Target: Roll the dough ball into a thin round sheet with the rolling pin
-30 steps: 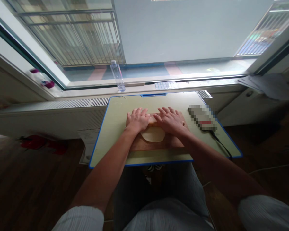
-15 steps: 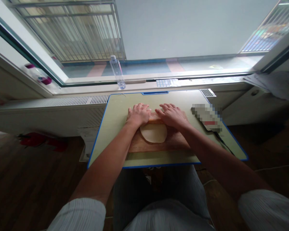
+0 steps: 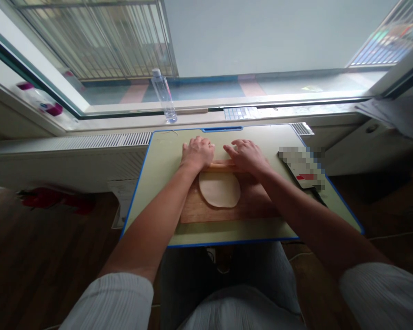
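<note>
A light wooden rolling pin [image 3: 223,168] lies crosswise at the far edge of a flattened round of pale dough [image 3: 220,190]. Under the dough is a brown wooden cutting board [image 3: 199,211]. My left hand [image 3: 197,153] presses on the pin's left end, its fingers curved over the far side. On the right end rests my right hand [image 3: 248,156], fingers bent forward and thumb pointing inward. Both hands hide the ends of the pin, and only its middle shows between them.
The small table [image 3: 147,183] has a blue rim. At its right lies a blurred-out flat device [image 3: 303,172] with a black cable. A clear bottle [image 3: 164,96] stands on the windowsill behind, and a purple-capped bottle [image 3: 41,101] is farther left. A radiator [image 3: 89,151] runs below the window.
Both hands have pushed the rolling pin slightly away from me, toward the far side of the board. More of the dough round shows now. The view has shifted a little.
</note>
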Tool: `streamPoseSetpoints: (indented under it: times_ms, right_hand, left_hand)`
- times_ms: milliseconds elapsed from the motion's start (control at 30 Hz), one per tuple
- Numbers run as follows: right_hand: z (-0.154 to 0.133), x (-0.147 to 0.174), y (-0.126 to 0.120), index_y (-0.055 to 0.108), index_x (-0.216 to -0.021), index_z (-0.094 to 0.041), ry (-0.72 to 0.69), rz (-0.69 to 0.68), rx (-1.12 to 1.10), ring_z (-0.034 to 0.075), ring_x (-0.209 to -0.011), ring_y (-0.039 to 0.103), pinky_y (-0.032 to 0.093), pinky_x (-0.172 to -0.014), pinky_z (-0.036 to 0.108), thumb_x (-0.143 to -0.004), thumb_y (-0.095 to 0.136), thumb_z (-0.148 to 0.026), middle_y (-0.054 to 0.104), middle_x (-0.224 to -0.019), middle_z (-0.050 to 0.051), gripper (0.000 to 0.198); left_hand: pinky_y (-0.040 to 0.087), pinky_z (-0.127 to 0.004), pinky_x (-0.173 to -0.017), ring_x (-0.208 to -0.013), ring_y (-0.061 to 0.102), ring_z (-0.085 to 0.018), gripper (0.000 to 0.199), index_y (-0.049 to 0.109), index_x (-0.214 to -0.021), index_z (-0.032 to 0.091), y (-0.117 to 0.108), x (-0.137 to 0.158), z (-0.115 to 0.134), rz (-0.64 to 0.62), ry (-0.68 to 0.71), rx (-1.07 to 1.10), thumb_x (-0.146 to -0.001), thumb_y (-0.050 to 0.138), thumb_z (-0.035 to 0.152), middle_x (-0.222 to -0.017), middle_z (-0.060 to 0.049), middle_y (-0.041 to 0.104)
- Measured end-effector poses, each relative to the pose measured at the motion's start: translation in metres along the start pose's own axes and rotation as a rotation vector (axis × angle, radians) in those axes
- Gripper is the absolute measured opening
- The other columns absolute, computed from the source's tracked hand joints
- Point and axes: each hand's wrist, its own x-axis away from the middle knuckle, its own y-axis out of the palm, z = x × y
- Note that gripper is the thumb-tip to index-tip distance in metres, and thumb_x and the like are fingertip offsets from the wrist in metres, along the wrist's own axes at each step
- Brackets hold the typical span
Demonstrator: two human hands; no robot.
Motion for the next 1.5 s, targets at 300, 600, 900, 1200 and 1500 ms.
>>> streamPoseSetpoints:
  times_ms: [300, 600, 900, 1200, 1500]
  right_hand:
    - [0.004, -0.02, 0.002, 0.073, -0.143, -0.015, 0.021, 0.001, 0.013, 0.037, -0.145, 0.059, 0.043, -0.123, 0.05, -0.112, 0.045, -0.059, 0.071, -0.153, 0.018, 0.061]
    - [0.003, -0.016, 0.003, 0.071, -0.146, -0.015, 0.032, 0.003, 0.025, 0.037, -0.145, 0.059, 0.042, -0.124, 0.05, -0.113, 0.045, -0.056, 0.071, -0.152, 0.019, 0.059]
    - [-0.002, 0.005, -0.001, 0.062, -0.155, -0.012, 0.075, -0.032, 0.026, 0.037, -0.148, 0.056, 0.041, -0.126, 0.051, -0.11, 0.046, -0.049, 0.066, -0.158, 0.02, 0.06]
    - [-0.012, 0.032, -0.009, 0.061, -0.156, -0.013, 0.053, -0.057, 0.064, 0.038, -0.151, 0.053, 0.038, -0.129, 0.055, -0.109, 0.043, -0.047, 0.06, -0.167, 0.018, 0.061]
    - [-0.019, 0.058, -0.006, 0.049, -0.169, -0.013, 0.051, -0.049, 0.132, 0.039, -0.16, 0.042, 0.033, -0.131, 0.061, -0.109, 0.037, -0.048, 0.05, -0.176, 0.015, 0.07]
  left_hand:
    - [0.046, -0.053, -0.12, -0.141, 0.06, -0.034, 0.051, 0.073, -0.14, 0.024, 0.0, -0.016, 0.002, 0.007, -0.043, -0.019, -0.113, 0.032, 0.04, -0.152, -0.016, 0.068]
    - [0.048, -0.052, -0.12, -0.14, 0.061, -0.034, 0.052, 0.073, -0.14, 0.024, 0.002, -0.013, 0.001, 0.007, -0.033, -0.016, -0.113, 0.033, 0.042, -0.151, -0.015, 0.068]
    - [0.049, -0.053, -0.121, -0.14, 0.062, -0.033, 0.05, 0.072, -0.141, 0.025, 0.003, 0.003, -0.002, -0.01, -0.022, 0.013, -0.113, 0.037, 0.047, -0.155, -0.013, 0.067]
    - [0.045, -0.053, -0.124, -0.143, 0.06, -0.033, 0.049, 0.071, -0.144, 0.031, -0.004, 0.028, 0.001, -0.021, -0.019, -0.001, -0.113, 0.039, 0.051, -0.159, -0.01, 0.065]
    - [0.039, -0.055, -0.129, -0.151, 0.054, -0.033, 0.052, 0.066, -0.153, 0.034, 0.003, 0.052, 0.0, 0.0, -0.026, 0.009, -0.112, 0.039, 0.05, -0.167, -0.007, 0.061]
